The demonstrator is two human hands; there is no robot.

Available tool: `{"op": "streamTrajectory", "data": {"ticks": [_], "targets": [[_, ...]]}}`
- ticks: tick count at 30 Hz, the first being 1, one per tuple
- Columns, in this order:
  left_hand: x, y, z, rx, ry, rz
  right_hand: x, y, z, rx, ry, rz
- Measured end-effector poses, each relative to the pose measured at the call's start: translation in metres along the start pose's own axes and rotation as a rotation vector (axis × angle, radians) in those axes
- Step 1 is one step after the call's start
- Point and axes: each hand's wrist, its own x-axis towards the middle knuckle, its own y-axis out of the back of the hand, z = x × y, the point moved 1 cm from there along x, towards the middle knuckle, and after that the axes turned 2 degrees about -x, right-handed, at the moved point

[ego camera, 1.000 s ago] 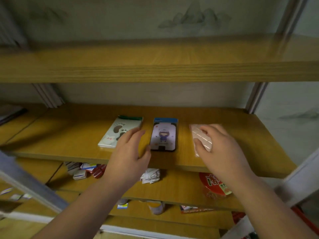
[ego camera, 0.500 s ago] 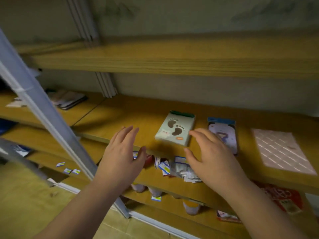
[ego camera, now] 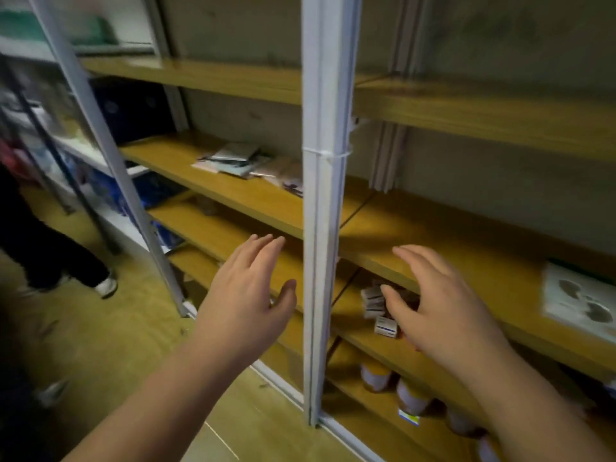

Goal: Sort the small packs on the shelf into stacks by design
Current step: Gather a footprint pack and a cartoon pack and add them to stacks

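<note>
Both my hands hover empty in front of the wooden shelving, fingers spread. My left hand (ego camera: pixel 248 295) is left of a white upright post (ego camera: pixel 321 228); my right hand (ego camera: pixel 436 308) is right of it, in front of the middle shelf's (ego camera: pixel 466 258) edge. A white pack with footprint marks (ego camera: pixel 580 300) lies at the far right of that shelf. More flat packs (ego camera: pixel 233 158) lie in a loose pile on the shelf section to the left, behind the post. Small white boxes (ego camera: pixel 380 311) sit on the lower shelf, partly hidden by my right hand.
Jars with orange lids (ego camera: pixel 411 398) stand on the bottom shelf. A slanted white post (ego camera: pixel 110 161) crosses at left. Another person's legs and shoes (ego camera: pixel 66 261) stand on the yellow floor at far left. Blue items (ego camera: pixel 156 195) fill shelves further left.
The view has swung left: the footprint pack slid to the right edge and the other two packs left the frame. Both hands stay empty and moved left along the shelf, now either side of the post.
</note>
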Motion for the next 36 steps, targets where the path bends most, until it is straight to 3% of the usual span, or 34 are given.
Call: {"op": "streamTrajectory", "data": {"ticks": [5,12,26,36], "targets": [[0.012,0.036,-0.082,0.019,0.092,0.014,0.04,-0.046,-0.077,0.047,0.096,-0.038],[0.047,0.038,-0.136,-0.026,0.103,-0.018,0.089,-0.092,-0.134,0.052,0.161,-0.098],[0.2,0.012,-0.225,0.046,0.096,-0.093,0.262,-0.163,-0.17,0.127,0.102,-0.03],[0.313,-0.014,-0.294,-0.075,0.132,-0.206,0.332,-0.207,-0.171,0.046,-0.059,-0.038]]}}
